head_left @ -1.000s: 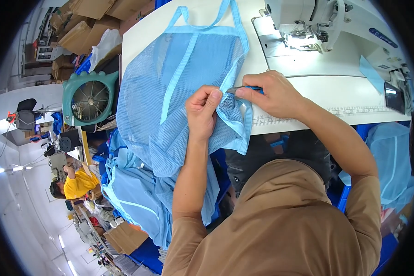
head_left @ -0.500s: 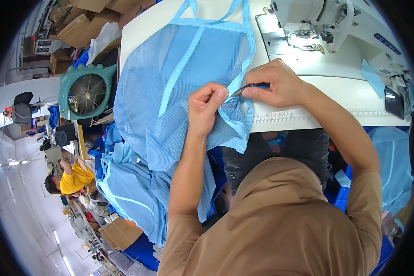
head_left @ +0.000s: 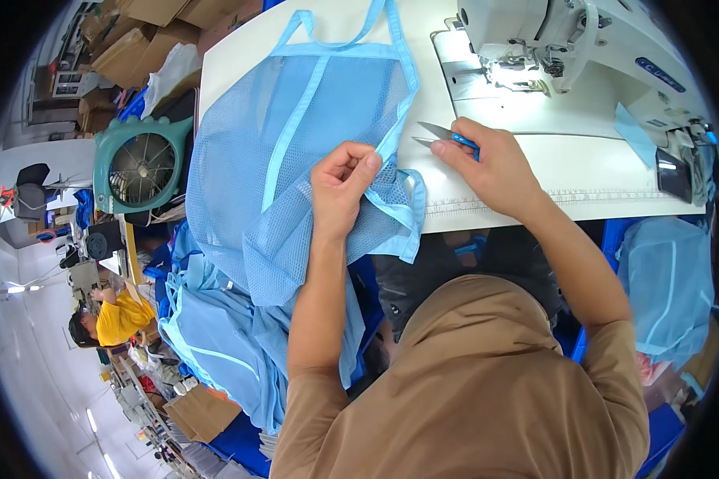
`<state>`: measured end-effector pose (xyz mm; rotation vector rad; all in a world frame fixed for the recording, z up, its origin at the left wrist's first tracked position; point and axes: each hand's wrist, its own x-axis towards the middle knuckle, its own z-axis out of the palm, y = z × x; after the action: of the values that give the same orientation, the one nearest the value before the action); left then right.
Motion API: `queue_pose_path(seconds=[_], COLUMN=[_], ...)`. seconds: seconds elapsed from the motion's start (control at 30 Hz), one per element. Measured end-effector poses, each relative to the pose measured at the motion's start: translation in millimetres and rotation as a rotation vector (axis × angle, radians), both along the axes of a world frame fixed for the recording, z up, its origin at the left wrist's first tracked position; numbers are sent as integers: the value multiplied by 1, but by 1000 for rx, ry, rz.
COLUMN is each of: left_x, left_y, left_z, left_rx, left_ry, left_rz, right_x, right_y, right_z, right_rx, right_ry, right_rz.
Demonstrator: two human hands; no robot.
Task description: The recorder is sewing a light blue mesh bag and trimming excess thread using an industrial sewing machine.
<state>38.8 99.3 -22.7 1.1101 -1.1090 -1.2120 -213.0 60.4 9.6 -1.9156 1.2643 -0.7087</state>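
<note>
A blue mesh bag (head_left: 295, 152) with light blue binding and straps lies over the white sewing table (head_left: 535, 172) and hangs off its front edge. My left hand (head_left: 342, 185) pinches the bag's bound edge near its lower right corner. My right hand (head_left: 487, 164) rests on the table just right of the bag and holds small blue-handled thread snips (head_left: 438, 133), blades pointing left, apart from the cloth.
A white sewing machine (head_left: 567, 48) with its lamp lit stands at the back right. A teal fan (head_left: 140, 164) sits left of the table. More blue bags (head_left: 216, 335) pile below left and others (head_left: 667, 287) at right. Cardboard boxes (head_left: 136, 40) stand behind; a person in yellow (head_left: 112, 315) sits far left.
My right hand with the snips has pulled away from the bag's edge to the right and up onto the table. My left hand keeps its pinch on the binding.
</note>
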Motion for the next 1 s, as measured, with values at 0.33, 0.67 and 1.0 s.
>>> queue_pose_path(seconds=[0.33, 0.67, 1.0], left_x=[1, 0, 6], left_y=[1, 2, 1], left_z=[8, 12, 10], left_rx=[72, 101, 114], left_ry=[-92, -143, -170], left_rz=[-69, -92, -137], right_x=[-3, 11, 13], right_y=[6, 8, 6], right_z=[-1, -2, 4], right_rx=[-130, -244, -189], right_ry=[132, 182, 157], right_rz=[-57, 93, 117])
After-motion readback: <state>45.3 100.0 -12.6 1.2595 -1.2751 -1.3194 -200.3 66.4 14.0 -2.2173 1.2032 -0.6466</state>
